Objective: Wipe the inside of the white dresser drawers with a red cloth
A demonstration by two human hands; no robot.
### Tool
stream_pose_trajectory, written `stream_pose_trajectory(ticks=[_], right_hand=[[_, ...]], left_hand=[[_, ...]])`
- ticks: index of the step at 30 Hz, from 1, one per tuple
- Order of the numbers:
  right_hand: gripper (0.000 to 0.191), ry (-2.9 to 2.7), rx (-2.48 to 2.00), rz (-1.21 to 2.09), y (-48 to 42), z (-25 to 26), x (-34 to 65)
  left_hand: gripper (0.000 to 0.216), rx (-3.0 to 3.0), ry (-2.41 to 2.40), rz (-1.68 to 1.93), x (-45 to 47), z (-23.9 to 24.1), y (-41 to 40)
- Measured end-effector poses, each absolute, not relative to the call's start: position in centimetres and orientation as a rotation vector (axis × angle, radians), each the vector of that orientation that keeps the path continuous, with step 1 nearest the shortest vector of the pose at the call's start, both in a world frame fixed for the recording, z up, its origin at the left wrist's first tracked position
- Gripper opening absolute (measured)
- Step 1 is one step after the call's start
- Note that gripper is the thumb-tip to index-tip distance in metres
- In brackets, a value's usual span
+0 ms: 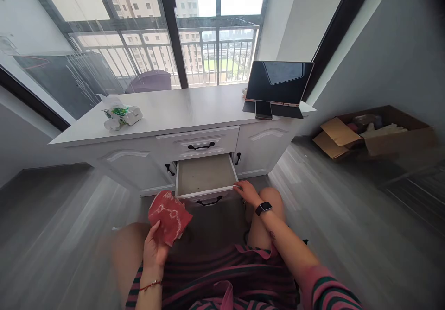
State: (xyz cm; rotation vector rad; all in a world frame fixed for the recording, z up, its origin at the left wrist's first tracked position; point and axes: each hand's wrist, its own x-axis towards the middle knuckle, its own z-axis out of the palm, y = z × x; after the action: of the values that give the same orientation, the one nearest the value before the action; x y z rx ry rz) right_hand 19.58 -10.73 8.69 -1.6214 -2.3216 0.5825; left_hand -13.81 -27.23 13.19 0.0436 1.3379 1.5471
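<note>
My left hand is closed on a red patterned cloth, held up in front of the white cabinet. My right hand, with a dark smartwatch on the wrist, rests with fingers stretched on the right front corner of the lower drawer. That drawer is pulled out and its beige bottom shows bare. The upper drawer with its black handle is closed. My knees and a striped garment fill the lower part of the view.
On the cabinet top lie a green-and-white tissue pack at the left, a propped tablet and a dark phone at the right. An open cardboard box sits on the wooden floor to the right. Large windows stand behind.
</note>
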Motion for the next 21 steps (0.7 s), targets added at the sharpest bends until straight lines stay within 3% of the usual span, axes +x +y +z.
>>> stream_pose_trajectory(ticks=[9,21], right_hand=[[0.032,-2.323,-1.614,0.568,-10.9,8.8,19.4],[0.03,-2.254,-1.63,0.611,-10.9,8.9,19.2]], left_hand=[[0.016,0.031,1.889,1.56,-9.5,10.0,-22.7],[0.009,0.107,1.764,1.437,-0.9,8.2,-16.3]])
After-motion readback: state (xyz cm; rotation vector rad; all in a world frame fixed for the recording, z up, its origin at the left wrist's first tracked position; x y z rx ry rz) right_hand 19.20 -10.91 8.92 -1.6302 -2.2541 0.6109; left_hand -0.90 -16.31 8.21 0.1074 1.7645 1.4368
